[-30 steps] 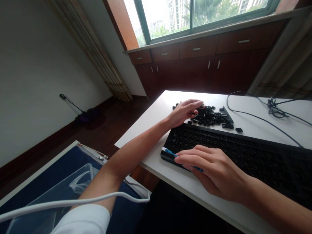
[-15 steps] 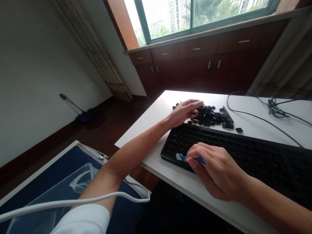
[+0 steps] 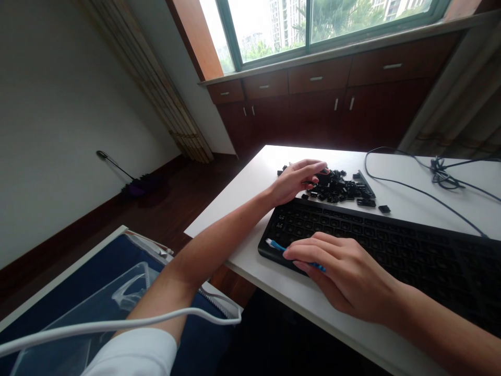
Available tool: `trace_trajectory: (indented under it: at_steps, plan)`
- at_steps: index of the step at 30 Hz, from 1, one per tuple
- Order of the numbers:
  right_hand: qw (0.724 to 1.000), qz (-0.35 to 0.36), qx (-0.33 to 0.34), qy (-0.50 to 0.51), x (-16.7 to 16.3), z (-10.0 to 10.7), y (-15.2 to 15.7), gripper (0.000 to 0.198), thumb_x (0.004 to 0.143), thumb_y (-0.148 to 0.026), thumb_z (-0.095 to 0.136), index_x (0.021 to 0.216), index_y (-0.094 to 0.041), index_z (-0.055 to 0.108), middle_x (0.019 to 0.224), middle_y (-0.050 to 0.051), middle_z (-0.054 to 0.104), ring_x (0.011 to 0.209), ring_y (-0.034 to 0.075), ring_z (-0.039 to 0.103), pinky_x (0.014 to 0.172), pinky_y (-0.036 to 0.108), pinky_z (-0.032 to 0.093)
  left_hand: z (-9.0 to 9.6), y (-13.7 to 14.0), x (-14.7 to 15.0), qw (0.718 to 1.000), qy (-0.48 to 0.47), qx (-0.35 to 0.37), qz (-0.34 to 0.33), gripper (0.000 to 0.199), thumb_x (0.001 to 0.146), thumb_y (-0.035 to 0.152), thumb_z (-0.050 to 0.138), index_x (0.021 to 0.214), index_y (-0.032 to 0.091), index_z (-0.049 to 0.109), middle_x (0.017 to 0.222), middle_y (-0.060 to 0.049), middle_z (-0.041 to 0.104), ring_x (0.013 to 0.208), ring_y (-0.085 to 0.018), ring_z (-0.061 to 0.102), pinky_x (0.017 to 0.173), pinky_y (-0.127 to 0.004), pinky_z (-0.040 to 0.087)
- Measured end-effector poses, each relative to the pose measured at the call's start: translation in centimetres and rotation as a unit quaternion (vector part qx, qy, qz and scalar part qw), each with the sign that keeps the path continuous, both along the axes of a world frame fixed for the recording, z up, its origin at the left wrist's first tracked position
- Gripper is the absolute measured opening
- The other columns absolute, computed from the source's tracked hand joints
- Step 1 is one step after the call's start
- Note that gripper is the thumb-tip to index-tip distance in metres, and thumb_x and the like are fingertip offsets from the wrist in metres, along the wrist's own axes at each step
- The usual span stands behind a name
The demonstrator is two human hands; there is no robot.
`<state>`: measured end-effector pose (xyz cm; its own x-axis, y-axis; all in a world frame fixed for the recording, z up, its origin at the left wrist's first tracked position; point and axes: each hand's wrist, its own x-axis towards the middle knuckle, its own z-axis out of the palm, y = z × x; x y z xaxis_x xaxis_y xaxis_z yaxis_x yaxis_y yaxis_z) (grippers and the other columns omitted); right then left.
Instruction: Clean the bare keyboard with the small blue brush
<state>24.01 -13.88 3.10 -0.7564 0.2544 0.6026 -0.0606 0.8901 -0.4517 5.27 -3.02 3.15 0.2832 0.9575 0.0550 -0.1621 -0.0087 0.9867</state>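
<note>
My right hand (image 3: 348, 277) pinches a small blue toothbrush-like brush (image 3: 278, 246) with pale bristles at its tip. The bristles are over the left end of a black keyboard (image 3: 270, 254), whose keycaps are off over the part I can see, baring the switch sockets. Behind the keyboard lies a heap of loose black keycaps (image 3: 332, 190). Over that heap's left side is my left hand (image 3: 294, 180), its fingers curled; something small and dark shows at the fingertips, too unclear to name. My right hand covers part of the keyboard and of the brush handle.
The white table (image 3: 235, 209) has its left corner beside my left forearm. A black cable (image 3: 415, 183) loops behind the keyboard to a tangled bundle. At lower left, a white cord (image 3: 156, 317) crosses in front of a blue-lined container (image 3: 105, 266) with clear plastic inside.
The brush tip has moved left and slightly up across the keyboard, its handle now more in line with my fingers. My right fingers are stretched out more; my left hand stays put.
</note>
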Motion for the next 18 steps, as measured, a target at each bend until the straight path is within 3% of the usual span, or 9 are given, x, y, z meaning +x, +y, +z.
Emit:
trace_trajectory:
  at_steps: [2,6,18]
  plan:
    - [1.0,0.002,0.011,-0.009,0.01,-0.03,0.01,0.027,0.095,-0.011,0.054,0.121,-0.017,0.056,0.117,0.003,0.07,0.093,0.014,0.062,0.078,0.028,0.051,0.06,-0.05,0.0,1.0,0.001,0.001,-0.001,0.039,0.081,0.048,0.071,0.108,0.021,0.067,0.118,-0.005,0.065,0.079,-0.005,0.056,0.067,-0.017,0.041]
    - [1.0,-0.015,0.015,-0.014,-0.02,-0.16,-0.11,0.027,0.096,-0.014,0.055,0.123,-0.017,0.057,0.113,0.003,0.071,0.092,0.015,0.063,0.077,0.029,0.051,0.11,-0.1,0.01,1.0,0.001,0.003,-0.005,0.038,0.082,0.048,0.07,0.109,0.021,0.066,0.118,-0.006,0.065,0.079,-0.005,0.055,0.067,-0.017,0.042]
    - [0.999,-0.042,-0.006,-0.015,0.05,-0.18,-0.38,0.007,0.097,-0.014,0.045,0.099,-0.016,0.052,0.087,0.005,0.062,0.077,0.017,0.056,0.066,0.031,0.044,-0.01,-0.03,0.01,1.0,0.001,-0.001,0.001,0.037,0.082,0.048,0.071,0.107,0.021,0.067,0.117,-0.005,0.066,0.079,-0.004,0.056,0.067,-0.017,0.041]
